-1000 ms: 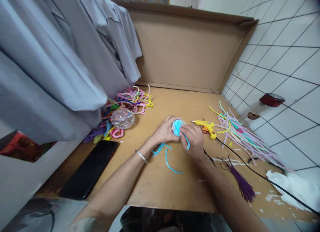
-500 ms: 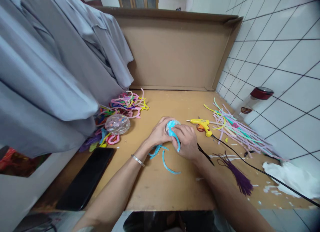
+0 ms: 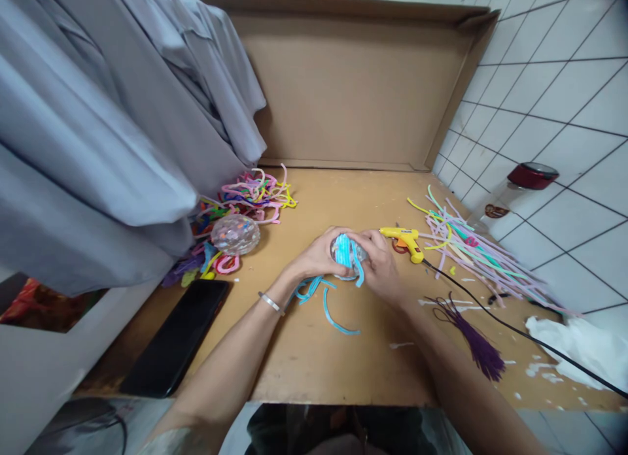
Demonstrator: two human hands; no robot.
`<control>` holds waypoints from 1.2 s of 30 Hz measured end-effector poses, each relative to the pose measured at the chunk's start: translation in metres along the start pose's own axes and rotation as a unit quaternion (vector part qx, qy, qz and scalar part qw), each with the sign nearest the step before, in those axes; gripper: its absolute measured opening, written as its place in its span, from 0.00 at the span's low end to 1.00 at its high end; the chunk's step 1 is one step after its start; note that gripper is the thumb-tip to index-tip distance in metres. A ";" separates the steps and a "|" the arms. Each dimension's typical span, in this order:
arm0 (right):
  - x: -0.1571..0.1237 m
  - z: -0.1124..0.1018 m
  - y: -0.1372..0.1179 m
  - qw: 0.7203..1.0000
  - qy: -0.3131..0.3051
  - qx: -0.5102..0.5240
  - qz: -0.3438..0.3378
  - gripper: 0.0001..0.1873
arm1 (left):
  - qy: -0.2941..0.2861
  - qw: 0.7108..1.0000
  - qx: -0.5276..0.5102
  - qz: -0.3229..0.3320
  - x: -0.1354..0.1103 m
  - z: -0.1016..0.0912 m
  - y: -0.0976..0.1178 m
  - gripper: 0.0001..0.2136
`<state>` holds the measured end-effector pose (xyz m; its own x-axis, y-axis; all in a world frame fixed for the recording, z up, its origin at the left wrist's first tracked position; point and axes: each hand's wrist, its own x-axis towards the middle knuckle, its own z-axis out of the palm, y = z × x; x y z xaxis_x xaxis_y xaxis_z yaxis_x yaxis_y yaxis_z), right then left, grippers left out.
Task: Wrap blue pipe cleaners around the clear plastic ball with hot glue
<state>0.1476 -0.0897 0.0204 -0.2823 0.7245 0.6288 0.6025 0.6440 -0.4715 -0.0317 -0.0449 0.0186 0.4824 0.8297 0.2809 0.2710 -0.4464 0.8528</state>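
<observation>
Both hands meet at the middle of the cardboard work surface [image 3: 314, 350]. My left hand [image 3: 318, 255] cups a clear ball partly wrapped in light blue pipe cleaner [image 3: 346, 251], fingers curled round its left side. My right hand [image 3: 381, 265] grips the ball's right side, with a blue pipe cleaner strand hanging down between thumb and fingers. Loose blue pipe cleaner pieces [image 3: 328, 304] lie on the surface just below the hands. A thin bracelet [image 3: 271, 303] circles my left wrist.
A yellow glue gun [image 3: 405, 239] lies right of the hands, its black cord [image 3: 495, 321] running to the right. Pastel pipe cleaners [image 3: 475, 255], a purple tassel [image 3: 478, 347], a red-lidded jar [image 3: 520, 190], a phone [image 3: 177, 334], a clear ball [image 3: 235, 235], coloured pipe cleaners [image 3: 250, 197], hanging grey clothes [image 3: 98, 128].
My right hand has shifted from in front of the ball to its right side, pulling the blue strand down over it. The left hand keeps its hold.
</observation>
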 end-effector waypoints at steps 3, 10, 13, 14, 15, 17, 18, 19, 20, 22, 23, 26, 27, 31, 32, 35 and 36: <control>0.000 0.000 0.001 1.000 0.003 0.009 0.002 0.34 | -0.008 1.000 0.013 0.000 0.000 0.000 0.004 0.37; -0.001 0.001 0.001 1.000 0.016 0.022 0.005 0.30 | -0.018 1.000 0.018 0.011 0.000 0.001 0.010 0.36; -0.001 0.003 0.003 0.999 0.029 -0.008 -0.024 0.29 | -0.011 1.000 0.003 0.002 0.000 0.000 0.008 0.36; -0.002 0.004 0.004 0.999 0.033 -0.014 -0.035 0.29 | -0.009 1.000 -0.004 -0.002 0.000 0.000 0.007 0.37; -0.002 0.005 0.005 0.998 0.036 -0.016 -0.045 0.28 | -0.007 1.000 -0.011 -0.004 0.000 0.000 0.006 0.36; -0.002 0.005 0.007 0.997 0.038 -0.013 -0.059 0.28 | -0.008 1.000 -0.019 -0.007 -0.001 -0.001 0.006 0.36; -0.002 0.005 0.008 0.997 0.042 -0.011 -0.064 0.28 | -0.009 1.000 -0.021 -0.007 -0.001 -0.001 0.006 0.36; -0.002 0.005 0.008 0.997 0.048 -0.008 -0.067 0.27 | -0.010 1.000 -0.021 -0.008 -0.001 -0.001 0.007 0.36; -0.001 0.005 0.008 0.996 0.052 -0.006 -0.068 0.27 | -0.012 1.000 -0.019 -0.008 -0.001 -0.001 0.008 0.36; -0.001 0.004 0.006 0.997 0.052 -0.002 -0.062 0.25 | -0.014 1.000 -0.014 -0.007 -0.001 -0.002 0.008 0.36; -0.001 0.004 0.006 0.997 0.047 0.003 -0.054 0.24 | -0.013 1.000 -0.010 -0.004 -0.001 -0.002 0.008 0.36; -0.001 0.003 0.003 0.998 0.045 0.030 -0.012 0.22 | -0.001 1.000 0.010 0.014 0.000 -0.002 0.004 0.37; -0.001 0.003 0.003 0.997 0.056 0.043 0.004 0.22 | 0.007 1.000 0.017 0.019 0.000 -0.002 0.002 0.37; -0.001 0.004 0.002 0.994 0.088 0.058 0.034 0.20 | 0.036 0.998 0.037 0.024 0.001 -0.001 -0.003 0.38; -0.001 0.004 0.002 0.994 0.087 0.053 0.030 0.19 | 0.041 0.998 0.042 0.027 0.001 0.000 -0.003 0.38; -0.001 0.004 0.001 0.995 0.085 0.042 0.013 0.17 | 0.055 0.996 0.065 0.036 0.001 0.001 -0.003 0.37; -0.001 0.004 0.001 0.995 0.086 0.039 0.008 0.16 | 0.059 0.995 0.075 0.039 0.001 0.001 -0.002 0.36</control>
<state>0.1455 -0.0891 0.0166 -0.1372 0.6856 0.7149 0.5439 0.6553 -0.5241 -0.0306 -0.0436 0.0163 0.4079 0.8198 0.4020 0.3620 -0.5494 0.7531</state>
